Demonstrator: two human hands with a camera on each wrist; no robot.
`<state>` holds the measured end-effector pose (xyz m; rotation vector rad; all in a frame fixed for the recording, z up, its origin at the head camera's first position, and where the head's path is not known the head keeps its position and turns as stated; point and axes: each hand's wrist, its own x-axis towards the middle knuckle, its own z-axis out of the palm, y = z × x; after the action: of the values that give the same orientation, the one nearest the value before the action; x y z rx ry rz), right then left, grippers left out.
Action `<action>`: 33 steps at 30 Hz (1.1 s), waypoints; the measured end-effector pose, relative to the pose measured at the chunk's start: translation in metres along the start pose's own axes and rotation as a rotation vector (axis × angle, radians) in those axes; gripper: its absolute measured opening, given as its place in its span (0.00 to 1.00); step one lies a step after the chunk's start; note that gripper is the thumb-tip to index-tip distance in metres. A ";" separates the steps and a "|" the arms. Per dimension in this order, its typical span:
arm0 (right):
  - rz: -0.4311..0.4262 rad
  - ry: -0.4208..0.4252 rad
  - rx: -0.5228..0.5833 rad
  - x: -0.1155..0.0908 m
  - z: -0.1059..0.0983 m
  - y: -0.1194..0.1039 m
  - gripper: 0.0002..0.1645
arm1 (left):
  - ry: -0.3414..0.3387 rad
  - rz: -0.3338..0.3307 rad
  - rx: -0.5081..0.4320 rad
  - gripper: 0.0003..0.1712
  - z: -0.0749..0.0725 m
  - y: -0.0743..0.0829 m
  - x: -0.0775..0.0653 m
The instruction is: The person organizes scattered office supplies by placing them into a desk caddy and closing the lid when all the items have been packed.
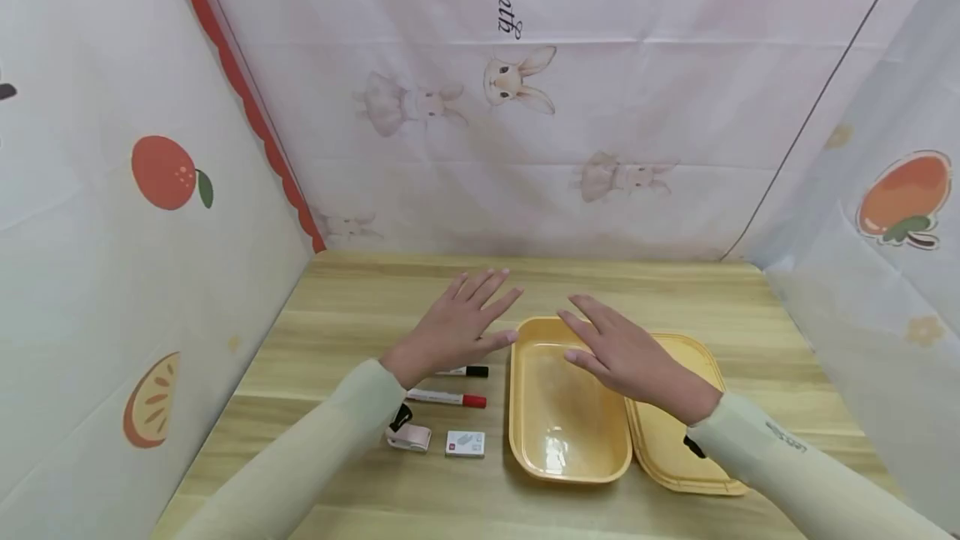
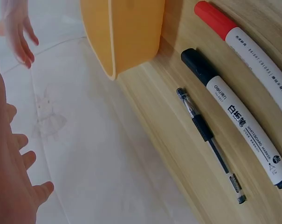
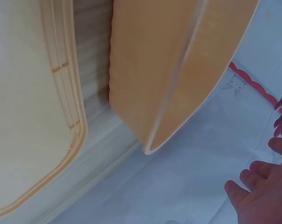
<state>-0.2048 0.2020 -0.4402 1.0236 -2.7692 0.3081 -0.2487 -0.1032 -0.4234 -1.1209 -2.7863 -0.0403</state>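
Note:
My left hand (image 1: 457,327) hovers with fingers spread above the table, left of a yellow plastic box (image 1: 555,407), and holds nothing. Over the box's right side, my right hand (image 1: 618,352) is also empty, its fingers extended. The yellow lid (image 1: 678,432) lies beside the box, partly hidden under the right forearm. Below the left hand are a red-capped marker (image 1: 450,398) and a black-capped whiteboard marker (image 2: 238,116). A thin black pen (image 2: 210,140) lies beside them in the left wrist view.
Nearer me on the wooden table (image 1: 420,498) sit a small pink object (image 1: 411,438) and a small white printed box (image 1: 465,444). Printed cloth (image 1: 450,148) hangs behind the table and along both sides.

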 end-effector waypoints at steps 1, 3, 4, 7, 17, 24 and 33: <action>0.001 0.003 0.000 -0.002 0.001 0.000 0.39 | 0.003 -0.001 -0.002 0.43 0.001 0.000 0.000; 0.002 0.010 0.005 -0.005 0.003 0.000 0.39 | 0.006 -0.002 -0.007 0.43 0.003 -0.001 0.000; -0.002 0.014 0.007 -0.007 0.005 0.000 0.39 | 0.006 -0.003 -0.012 0.43 0.004 -0.002 0.000; -0.006 0.020 0.014 -0.014 0.010 -0.001 0.39 | 0.000 -0.008 -0.029 0.42 0.009 -0.003 -0.002; 0.026 -0.008 0.021 -0.037 0.024 -0.008 0.38 | -0.019 -0.057 -0.086 0.41 0.023 -0.009 -0.008; 0.005 0.041 -0.010 -0.057 0.035 -0.015 0.37 | -0.021 -0.088 -0.087 0.42 0.034 -0.013 -0.010; -0.047 0.132 -0.054 -0.083 0.055 -0.026 0.36 | -0.027 -0.127 -0.069 0.41 0.049 -0.022 -0.018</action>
<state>-0.1306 0.2200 -0.5087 1.0147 -2.6176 0.2825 -0.2569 -0.1272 -0.4742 -0.9636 -2.8977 -0.1365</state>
